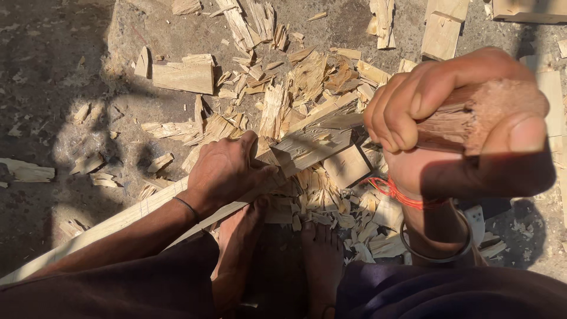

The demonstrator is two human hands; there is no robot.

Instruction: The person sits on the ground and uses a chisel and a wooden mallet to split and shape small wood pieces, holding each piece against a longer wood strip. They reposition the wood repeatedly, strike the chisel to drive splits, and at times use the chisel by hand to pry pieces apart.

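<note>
Right hand (449,118) fingers clenched round rough reddish wooden handle (484,112), left hand (227,171) gripping long pale split plank (118,221)

wood chips (307,82) crowding the middle, bare ground (53,77) left

The bare, gritty ground (71,77) carries everything, half in shade. A heap of pale wood chips and splinters (295,88) lies at the centre and spreads toward twelve o'clock. A squared wood block (184,77) lies at eleven o'clock, flat offcuts (443,29) at one o'clock, and loose slivers (26,171) at nine o'clock. A long pale plank (106,227) runs from eight o'clock toward the heap. Two bare feet (322,260) stand at six o'clock among the chips.
</note>
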